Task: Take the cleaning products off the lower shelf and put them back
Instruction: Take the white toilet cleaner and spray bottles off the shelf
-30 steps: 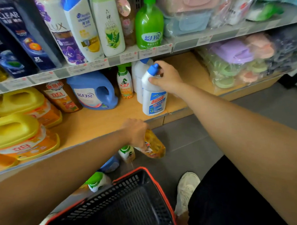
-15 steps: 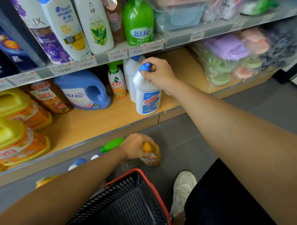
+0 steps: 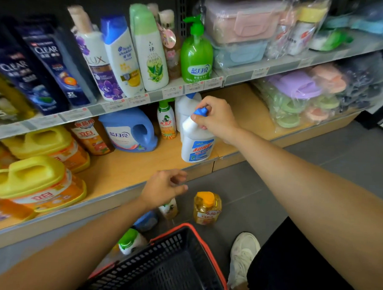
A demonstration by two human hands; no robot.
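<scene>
My right hand grips the neck of a white cleaner bottle with a blue cap, which stands at the front edge of the lower wooden shelf. My left hand hovers in front of the shelf edge with its fingers loosely apart and nothing in it. Just right of and below that hand, an amber dish-soap bottle with an orange cap stands upright on the floor. More bottles stand on the floor beside it: a small white one, a blue one and a green-capped one.
On the lower shelf stand a blue detergent jug, a green-capped spray bottle, another white bottle and yellow-lidded jugs. A black basket with a red rim sits below me. My white shoe is on the grey floor.
My left hand has let go of the amber bottle, which now stands on the floor, and has risen toward the shelf edge. My right hand keeps its grip on the white bottle.
</scene>
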